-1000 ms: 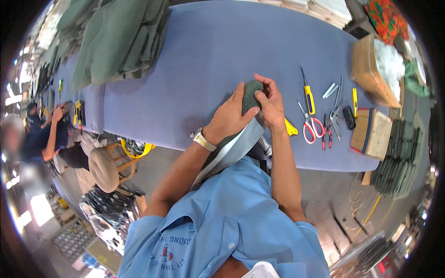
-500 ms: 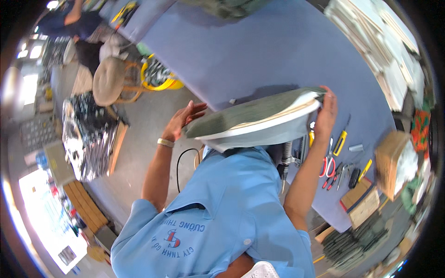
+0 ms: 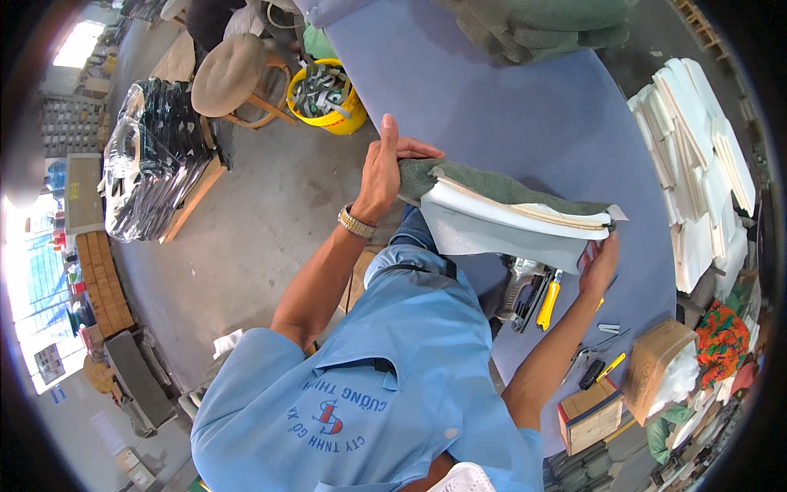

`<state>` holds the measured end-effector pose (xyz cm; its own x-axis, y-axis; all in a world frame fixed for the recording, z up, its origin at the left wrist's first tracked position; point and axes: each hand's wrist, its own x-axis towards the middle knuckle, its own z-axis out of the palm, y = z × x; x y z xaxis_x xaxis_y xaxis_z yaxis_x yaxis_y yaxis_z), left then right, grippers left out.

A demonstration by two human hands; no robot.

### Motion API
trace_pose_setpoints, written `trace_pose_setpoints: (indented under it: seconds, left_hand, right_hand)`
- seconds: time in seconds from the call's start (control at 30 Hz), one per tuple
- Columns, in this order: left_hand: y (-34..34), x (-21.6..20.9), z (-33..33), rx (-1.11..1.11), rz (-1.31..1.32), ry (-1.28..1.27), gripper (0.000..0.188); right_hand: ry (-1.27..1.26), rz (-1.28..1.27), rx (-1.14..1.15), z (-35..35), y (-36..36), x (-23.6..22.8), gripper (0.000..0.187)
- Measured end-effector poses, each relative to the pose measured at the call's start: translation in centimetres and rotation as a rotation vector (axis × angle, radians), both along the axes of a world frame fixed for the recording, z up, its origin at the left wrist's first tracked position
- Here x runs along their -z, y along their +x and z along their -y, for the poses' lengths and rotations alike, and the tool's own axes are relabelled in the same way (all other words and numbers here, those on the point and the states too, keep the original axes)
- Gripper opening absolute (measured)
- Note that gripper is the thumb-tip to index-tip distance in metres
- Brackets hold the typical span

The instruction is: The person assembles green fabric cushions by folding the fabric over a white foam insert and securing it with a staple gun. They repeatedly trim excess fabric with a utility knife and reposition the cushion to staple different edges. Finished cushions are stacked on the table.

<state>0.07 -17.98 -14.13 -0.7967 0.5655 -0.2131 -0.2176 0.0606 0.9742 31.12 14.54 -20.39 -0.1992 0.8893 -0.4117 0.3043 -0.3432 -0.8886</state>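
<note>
A seat cushion (image 3: 500, 190), with dark green fabric, a white layer, a thin wooden edge and grey lining, is tilted in front of my body over the table's edge. My right hand (image 3: 600, 262) grips its right end, fingers partly hidden by the lining. Against the left end rests my left hand (image 3: 384, 168), thumb raised and fingers stretched along the fabric. Below the cushion on the table lie a metal staple gun (image 3: 518, 287) and a yellow-handled tool (image 3: 549, 303).
A blue-grey table (image 3: 410, 74) bears green cushions (image 3: 541, 29) at its far end. White foam pieces (image 3: 697, 148) are stacked right. A cardboard box (image 3: 656, 361) stands near pliers and a cutter. Left are a yellow bucket (image 3: 348, 119), a stool (image 3: 229, 74) and wrapped panels (image 3: 156, 164).
The cushion has turned, its left end rising and its right end dropping. My left hand has moved up and right onto its end; my right hand has moved down.
</note>
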Motion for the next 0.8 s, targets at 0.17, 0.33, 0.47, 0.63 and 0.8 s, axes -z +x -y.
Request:
trace_pose_setpoints:
  seconds: [0.17,0.33,0.47,0.63,0.8]
  left_hand:
    - [-0.3,-1.1,-1.4,-0.056,-0.005,-0.126,0.104]
    - [1.8,-4.8,-1.2,0.010,0.016,-0.148,0.101]
    - [6.1,-7.4,-1.1,0.180,-0.193,-0.106,0.081]
    - [12.0,-12.6,-0.5,0.692,-0.772,-0.167,0.063]
    - [12.1,-8.0,-4.7,1.325,-0.715,-0.164,0.073]
  right_hand:
    - [-0.158,-0.429,0.109,4.0,3.5,2.1,0.069]
    - [-0.247,-0.590,0.210,8.1,2.8,7.0,0.047]
    - [-0.219,-0.480,0.069,10.7,0.4,8.0,0.052]
    - [-0.130,-0.417,-0.041,12.4,-0.6,5.3,0.053]
    - [0.042,-0.420,-0.164,12.6,-2.8,0.3,0.054]
